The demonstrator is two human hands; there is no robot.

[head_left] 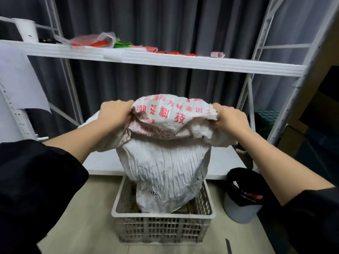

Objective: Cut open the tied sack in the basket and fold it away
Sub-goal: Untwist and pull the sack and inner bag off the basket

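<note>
Both hands grip the top of the white woven sack: the left hand has its fingers closed on the left edge, the right hand on the right edge, holding it up above the grey basket, with the sack's bottom inside the basket. Red Chinese print runs across the folded-over top, reading in part "科技" and "原料为转基因大"; smaller lines below are too creased to read. Right of the basket stands a bin with a black liner.

both arms reach forward, dark sleeves pushed up the forearms; left grip and right grip are raised level, well apart, fingers curled closed
</note>
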